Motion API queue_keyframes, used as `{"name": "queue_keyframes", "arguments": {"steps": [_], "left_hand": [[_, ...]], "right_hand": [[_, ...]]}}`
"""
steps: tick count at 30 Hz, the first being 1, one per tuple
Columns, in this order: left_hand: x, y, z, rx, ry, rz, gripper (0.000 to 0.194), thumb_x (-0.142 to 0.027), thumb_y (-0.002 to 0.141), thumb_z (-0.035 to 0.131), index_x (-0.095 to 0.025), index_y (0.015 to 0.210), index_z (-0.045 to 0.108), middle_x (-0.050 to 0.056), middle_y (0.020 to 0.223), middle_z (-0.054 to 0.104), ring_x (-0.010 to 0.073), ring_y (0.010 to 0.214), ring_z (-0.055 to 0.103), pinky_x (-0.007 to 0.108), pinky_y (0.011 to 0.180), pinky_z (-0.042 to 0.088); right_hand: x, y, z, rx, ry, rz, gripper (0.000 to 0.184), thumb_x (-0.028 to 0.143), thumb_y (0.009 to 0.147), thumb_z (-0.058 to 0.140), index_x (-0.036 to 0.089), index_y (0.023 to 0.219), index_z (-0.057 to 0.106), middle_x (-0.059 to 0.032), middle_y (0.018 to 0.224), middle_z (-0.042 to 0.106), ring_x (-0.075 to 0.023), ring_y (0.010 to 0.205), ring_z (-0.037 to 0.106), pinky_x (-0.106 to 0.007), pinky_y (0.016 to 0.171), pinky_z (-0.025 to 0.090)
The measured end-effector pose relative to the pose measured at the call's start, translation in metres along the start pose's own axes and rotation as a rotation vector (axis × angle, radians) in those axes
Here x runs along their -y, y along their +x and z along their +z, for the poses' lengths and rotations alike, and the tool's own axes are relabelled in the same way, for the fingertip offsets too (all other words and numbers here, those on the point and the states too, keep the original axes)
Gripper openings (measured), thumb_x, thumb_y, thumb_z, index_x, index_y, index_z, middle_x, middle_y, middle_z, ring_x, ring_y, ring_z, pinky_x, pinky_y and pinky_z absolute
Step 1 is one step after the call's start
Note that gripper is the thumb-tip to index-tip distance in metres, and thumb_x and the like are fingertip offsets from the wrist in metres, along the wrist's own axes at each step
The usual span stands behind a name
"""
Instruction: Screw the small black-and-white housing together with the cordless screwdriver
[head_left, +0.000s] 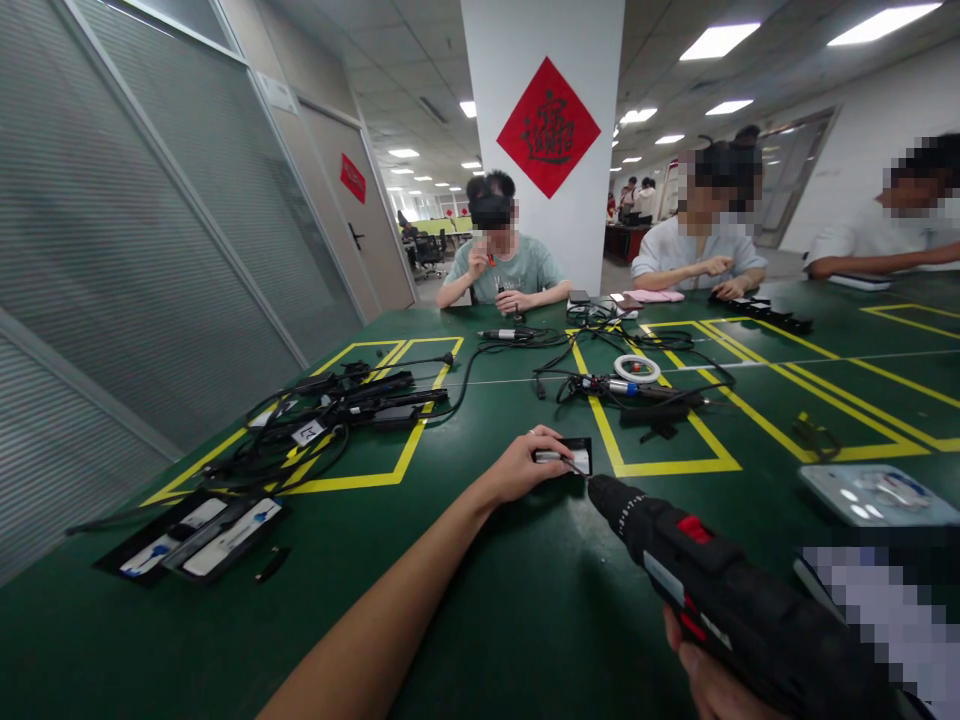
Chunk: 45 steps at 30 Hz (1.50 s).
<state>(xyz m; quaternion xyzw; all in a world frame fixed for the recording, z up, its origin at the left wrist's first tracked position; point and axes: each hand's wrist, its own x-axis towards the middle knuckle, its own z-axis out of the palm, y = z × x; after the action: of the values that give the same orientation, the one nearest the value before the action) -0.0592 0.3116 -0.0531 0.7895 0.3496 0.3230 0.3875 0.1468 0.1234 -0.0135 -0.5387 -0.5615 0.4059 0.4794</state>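
Note:
My right hand (pixel 709 665) is wrapped around the handle of a black and red cordless drill (pixel 705 565), partly cut off by the lower edge of the view. The drill's thin bit points left and forward, its tip by the near right side of a small black case piece (pixel 585 445) with a white inside. My left hand (pixel 529 465) reaches across the table and grips this piece, with thumb and fingers bent over it. Whether the bit touches the piece or a screw I cannot make out.
Tangled black cables and tools (pixel 360 405) lie left, above two opened case parts (pixel 232 535). A soldering-iron-like tool (pixel 637 388), a white ring (pixel 637 369) and a clear box (pixel 877 495) lie right. Three people sit across the green table (pixel 480 570).

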Motion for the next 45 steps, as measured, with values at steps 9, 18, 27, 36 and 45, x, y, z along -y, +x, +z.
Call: {"name": "queue_keyframes", "arguments": {"steps": [9,18,27,36,45], "left_hand": [[0.0001,0.0003,0.0001,-0.003,0.008,-0.005,0.021,-0.027,0.071,0.066,-0.019,0.090,0.069,0.007,0.110,0.051,0.0185,0.102,0.051,0.032,0.096,0.036],[0.0022,0.0010,-0.0002,0.000,0.005,0.002,0.021,-0.029,0.072,0.066,-0.019,0.090,0.069,0.007,0.111,0.051,0.0192,0.106,0.049,0.032,0.097,0.035],[-0.0005,0.0000,-0.0010,0.010,0.000,0.001,0.022,-0.030,0.072,0.066,-0.018,0.091,0.068,0.007,0.112,0.050,0.0183,0.104,0.050,0.031,0.097,0.035],[0.0052,0.0010,0.0008,-0.002,-0.002,0.016,0.022,-0.030,0.071,0.067,-0.018,0.090,0.068,0.007,0.110,0.051,0.0183,0.103,0.050,0.031,0.096,0.035],[0.0055,0.0007,0.0001,0.004,-0.011,0.016,0.021,-0.028,0.072,0.066,-0.019,0.091,0.068,0.007,0.111,0.050,0.0184,0.105,0.049,0.031,0.096,0.035]], "right_hand": [[0.0017,-0.0021,-0.0013,0.014,-0.011,0.003,0.028,0.020,0.064,0.056,0.029,0.089,0.065,-0.0049,0.075,0.062,-0.0247,0.070,0.066,-0.036,0.064,0.059],[0.0046,0.0008,-0.0009,-0.019,-0.013,-0.020,0.024,0.016,0.064,0.058,0.029,0.083,0.064,-0.0036,0.068,0.061,-0.0283,0.084,0.065,-0.042,0.079,0.055],[-0.0008,-0.0002,0.0000,-0.004,0.046,0.001,0.030,0.018,0.064,0.059,0.029,0.092,0.063,-0.0054,0.076,0.064,-0.0272,0.076,0.066,-0.039,0.067,0.059],[-0.0005,-0.0031,-0.0041,0.017,0.080,0.065,0.035,0.022,0.064,0.064,0.025,0.098,0.063,-0.0070,0.089,0.066,-0.0256,0.078,0.066,-0.038,0.068,0.058],[-0.0041,-0.0058,-0.0080,0.074,0.114,0.116,0.007,0.028,0.064,0.066,0.024,0.070,0.065,-0.0059,0.078,0.066,-0.0232,0.068,0.067,-0.032,0.057,0.058]]}}
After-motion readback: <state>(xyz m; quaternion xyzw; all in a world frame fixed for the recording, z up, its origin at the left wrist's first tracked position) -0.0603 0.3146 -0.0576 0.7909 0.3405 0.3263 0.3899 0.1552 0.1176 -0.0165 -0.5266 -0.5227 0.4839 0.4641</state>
